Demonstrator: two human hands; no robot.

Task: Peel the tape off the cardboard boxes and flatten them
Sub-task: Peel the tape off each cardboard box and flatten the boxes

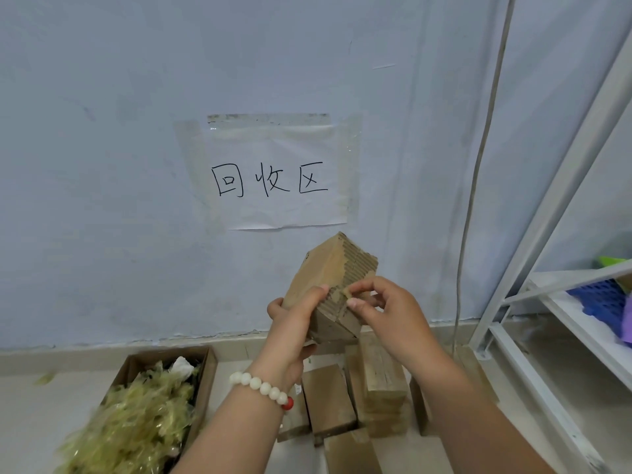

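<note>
Head view, pale wall (102, 165), taped paper sign (277, 179), tiled floor (41, 415), white shelf (561, 302).

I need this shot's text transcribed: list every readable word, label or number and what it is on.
"回收区": handwritten in black on the paper sheet taped to the wall.
Raised cardboard box and its tape: no legible print.
Boxes on the floor: nothing readable.

Pale floor (34, 422), open carton (206, 388) of tape scraps (136, 425) at left, small cardboard boxes (328, 398) clustered centre, white rack (485, 336) right
</note>
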